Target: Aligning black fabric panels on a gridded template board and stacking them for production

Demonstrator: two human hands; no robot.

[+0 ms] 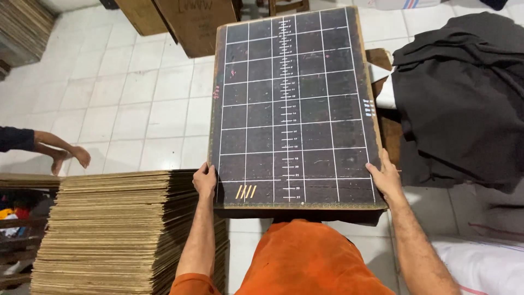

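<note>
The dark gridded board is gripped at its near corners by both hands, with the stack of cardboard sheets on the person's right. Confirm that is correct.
One detail is wrong: the head view shows the stack of cardboard sheets on the person's left, not right. The rest holds: the left hand and the right hand grip the near corners of the dark gridded board.

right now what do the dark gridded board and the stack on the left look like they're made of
Dark board: likely hardboard or thick pressed card, matte black with painted white grid lines; frayed brownish edges suggest a fibre core. Stack: flat tan sheets, apparently cardboard, with thin layered edges showing.
</note>
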